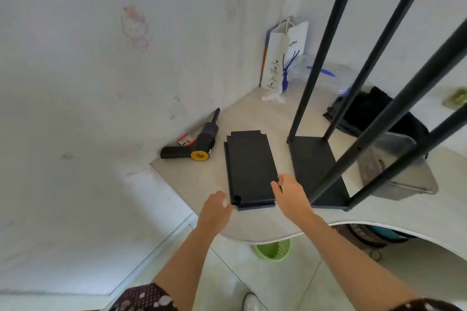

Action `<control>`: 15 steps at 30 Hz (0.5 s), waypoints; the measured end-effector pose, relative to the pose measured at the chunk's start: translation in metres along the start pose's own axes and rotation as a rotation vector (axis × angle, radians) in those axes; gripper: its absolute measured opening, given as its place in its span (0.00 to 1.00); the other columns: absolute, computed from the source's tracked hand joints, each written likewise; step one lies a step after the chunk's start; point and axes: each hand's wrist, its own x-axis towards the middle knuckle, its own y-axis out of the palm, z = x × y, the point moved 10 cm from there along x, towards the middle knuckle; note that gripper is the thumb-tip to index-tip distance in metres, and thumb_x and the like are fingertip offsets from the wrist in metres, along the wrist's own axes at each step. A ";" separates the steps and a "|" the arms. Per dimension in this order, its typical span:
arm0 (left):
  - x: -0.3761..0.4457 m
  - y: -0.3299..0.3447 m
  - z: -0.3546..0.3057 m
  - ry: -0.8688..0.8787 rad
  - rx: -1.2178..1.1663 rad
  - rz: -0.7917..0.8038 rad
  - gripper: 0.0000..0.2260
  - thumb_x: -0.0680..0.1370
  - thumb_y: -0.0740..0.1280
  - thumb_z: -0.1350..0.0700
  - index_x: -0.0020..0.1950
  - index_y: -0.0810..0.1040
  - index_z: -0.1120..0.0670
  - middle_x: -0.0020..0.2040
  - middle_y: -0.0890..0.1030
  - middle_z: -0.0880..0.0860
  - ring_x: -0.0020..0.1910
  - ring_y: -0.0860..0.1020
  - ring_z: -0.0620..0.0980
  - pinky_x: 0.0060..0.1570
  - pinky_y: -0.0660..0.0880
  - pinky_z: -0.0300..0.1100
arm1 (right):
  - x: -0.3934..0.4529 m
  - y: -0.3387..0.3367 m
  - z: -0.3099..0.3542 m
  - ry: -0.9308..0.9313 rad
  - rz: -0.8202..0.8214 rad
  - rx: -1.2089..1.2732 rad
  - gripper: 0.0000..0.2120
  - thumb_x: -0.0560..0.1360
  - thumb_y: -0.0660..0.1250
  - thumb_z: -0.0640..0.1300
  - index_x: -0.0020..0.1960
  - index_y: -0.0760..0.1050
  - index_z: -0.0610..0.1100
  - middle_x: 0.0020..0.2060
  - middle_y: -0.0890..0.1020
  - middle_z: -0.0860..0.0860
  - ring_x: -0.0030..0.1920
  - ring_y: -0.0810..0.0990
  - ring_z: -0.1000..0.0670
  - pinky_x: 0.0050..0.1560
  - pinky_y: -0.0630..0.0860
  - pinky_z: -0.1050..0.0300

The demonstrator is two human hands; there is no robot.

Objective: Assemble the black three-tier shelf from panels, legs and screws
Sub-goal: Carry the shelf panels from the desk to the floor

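A loose black shelf panel (249, 168) lies flat on the pale table (265, 222), its near end towards me. My left hand (214, 206) is at the panel's near left corner, fingers relaxed and touching or almost touching the edge. My right hand (288, 192) lies against the panel's near right edge with fingers loosely extended. To the right stands another black panel (316, 166) with several long black legs (394, 106) rising from its corners.
An electric screwdriver (199, 145) with a yellow end lies by the wall at the left. A white coffee paper bag (280, 58) stands in the corner. A metal tray (401, 171) and a black bag (371, 111) sit behind the legs. Below the table stands a green basket (273, 250).
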 end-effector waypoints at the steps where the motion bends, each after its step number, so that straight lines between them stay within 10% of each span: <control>1: 0.008 0.001 0.001 0.000 0.029 0.022 0.17 0.83 0.61 0.56 0.72 0.69 0.54 0.68 0.72 0.53 0.65 0.73 0.52 0.61 0.71 0.42 | 0.010 0.001 -0.001 0.017 -0.007 -0.017 0.18 0.83 0.59 0.50 0.68 0.69 0.41 0.60 0.79 0.44 0.57 0.79 0.45 0.59 0.77 0.50; 15: 0.097 0.016 0.026 -0.246 -0.059 0.067 0.21 0.82 0.63 0.56 0.74 0.67 0.58 0.72 0.67 0.57 0.68 0.71 0.56 0.62 0.71 0.44 | 0.090 0.048 -0.027 0.308 0.203 -0.264 0.25 0.83 0.56 0.56 0.67 0.66 0.36 0.64 0.71 0.41 0.58 0.75 0.43 0.61 0.74 0.50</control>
